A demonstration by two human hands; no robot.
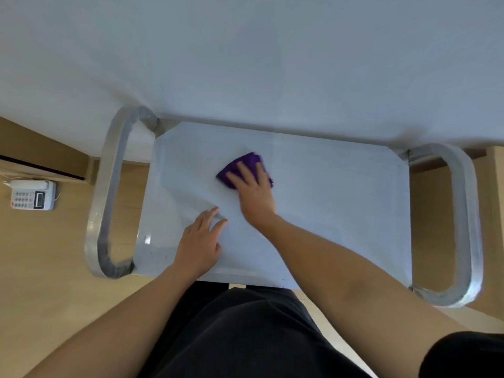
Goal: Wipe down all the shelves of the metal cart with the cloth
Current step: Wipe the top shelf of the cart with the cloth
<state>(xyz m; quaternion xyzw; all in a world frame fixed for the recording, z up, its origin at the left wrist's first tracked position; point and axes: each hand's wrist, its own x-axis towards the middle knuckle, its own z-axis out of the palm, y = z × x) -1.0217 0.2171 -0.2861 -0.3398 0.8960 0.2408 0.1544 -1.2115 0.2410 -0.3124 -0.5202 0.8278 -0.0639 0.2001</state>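
Note:
I look straight down on the metal cart's top shelf (pixel 341 203), a flat grey sheet with a looped handle at each end. A purple cloth (pixel 246 163) lies on the shelf a little behind its middle. My right hand (pixel 255 192) presses flat on the cloth, fingers spread over it, with most of the cloth hidden under the palm. My left hand (pixel 200 245) rests on the shelf nearer the front edge, fingers apart and holding nothing. The lower shelves are hidden under the top one.
The left handle (pixel 105 203) and right handle (pixel 466 222) stick out past the shelf ends. A white wall (pixel 245 64) stands right behind the cart. A white desk telephone (pixel 32 195) sits on the wooden floor at the left.

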